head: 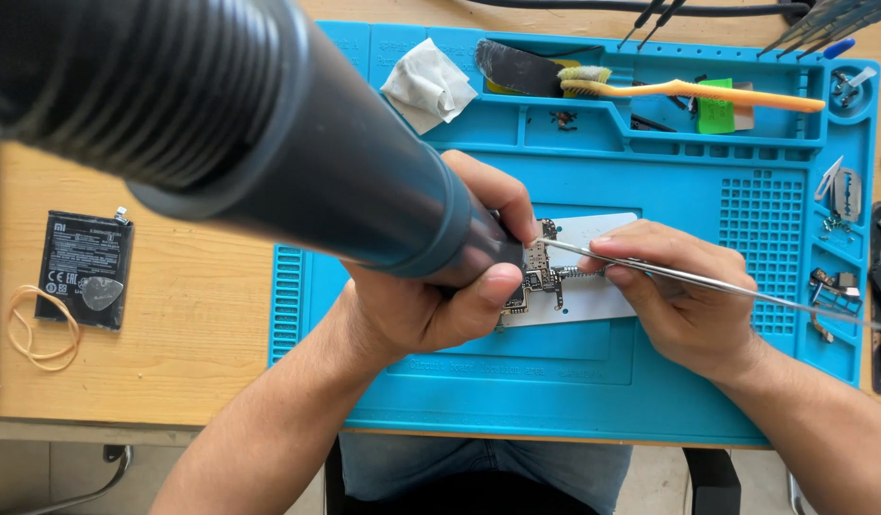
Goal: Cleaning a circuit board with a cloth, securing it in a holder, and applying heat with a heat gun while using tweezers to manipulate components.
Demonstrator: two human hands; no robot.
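Observation:
My left hand [431,296] grips a thick dark hot-air tool handle [269,143] whose tip points down at a small circuit board [541,277]. The board lies on a white plate [603,291] in the middle of a blue work mat [555,381]. My right hand [684,300] holds thin metal tweezers [650,270], their tip touching the top of the board. The handle hides part of the board and of my left fingers.
A black phone battery [83,267] with a grey pick and a rubber band [40,329] lies on the wooden table at left. The mat's top trays hold a crumpled cloth [429,84], an orange toothbrush [688,91] and green notes [715,107]. Small metal parts [841,191] fill the right compartments.

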